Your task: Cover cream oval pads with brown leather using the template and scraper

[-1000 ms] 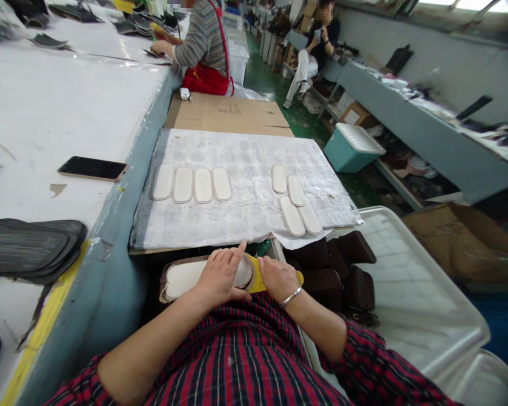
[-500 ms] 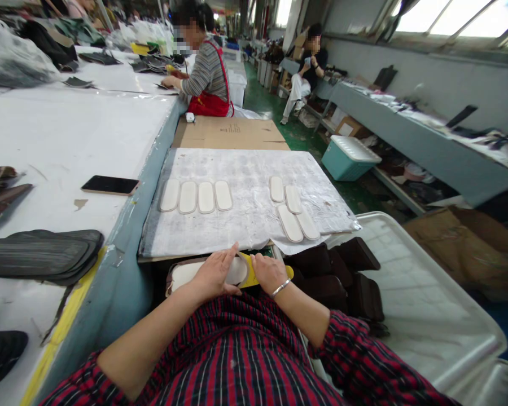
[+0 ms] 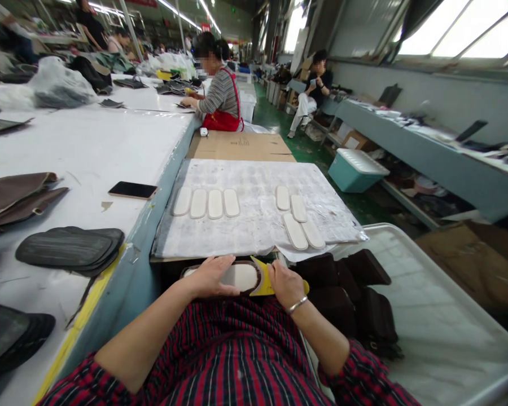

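Your left hand (image 3: pixel 214 277) lies palm down, fingers (image 3: pixel 220 263) extended together and thumb (image 3: pixel 229 290) set apart, while your right hand (image 3: pixel 286 285) is curled in a fist-like grip, both forearms (image 3: pixel 152 324) angled inward before your torso (image 3: pixel 237 349), elbows (image 3: pixel 341 355) bent.

Eight loose white ovals (image 3: pixel 215 203), one brown-rimmed piece (image 3: pixel 242 276), one yellow tool (image 3: pixel 262 285), one phone (image 3: pixel 132 190), one teal bin (image 3: pixel 354 171)

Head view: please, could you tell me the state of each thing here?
Left hand, laid across the brown-edged piece
Right hand, closed around the yellow tool
Phone, lying flat, screen dark
Teal bin, lid on
White pads, lying flat in two groups
Black pieces, stacked
White tub, open, holding dark brown things
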